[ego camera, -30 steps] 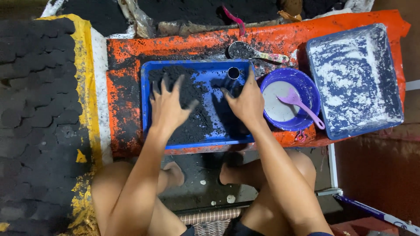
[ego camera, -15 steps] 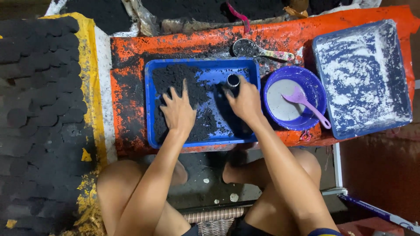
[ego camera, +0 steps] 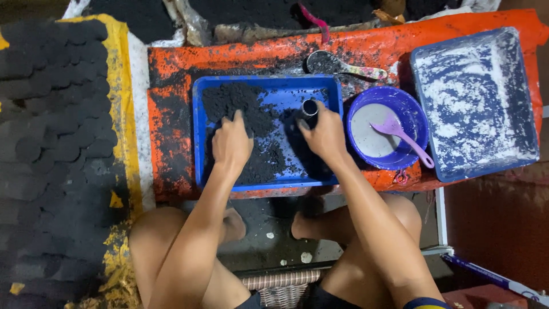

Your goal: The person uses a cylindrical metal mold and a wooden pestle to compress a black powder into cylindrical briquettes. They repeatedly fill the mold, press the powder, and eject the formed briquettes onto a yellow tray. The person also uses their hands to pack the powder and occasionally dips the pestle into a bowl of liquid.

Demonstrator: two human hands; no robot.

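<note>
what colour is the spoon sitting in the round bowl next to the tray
The spoon is light purple, lying in the darker purple bowl over a pale grey-white filling. The head view shows it.

A purple bowl (ego camera: 400,123) with a lilac spoon (ego camera: 403,136) is seen beside a white-dusted blue tray (ego camera: 474,103); dark round cakes (ego camera: 54,109) are laid out at left.

Black powder (ego camera: 240,109) fills a blue tray (ego camera: 297,91) on an orange, black-smeared sheet (ego camera: 171,86).

your arms: bare, no sleeves | your left hand (ego camera: 231,143), right hand (ego camera: 325,134): ungloved, fingers dusted black | your legs: bare
</note>
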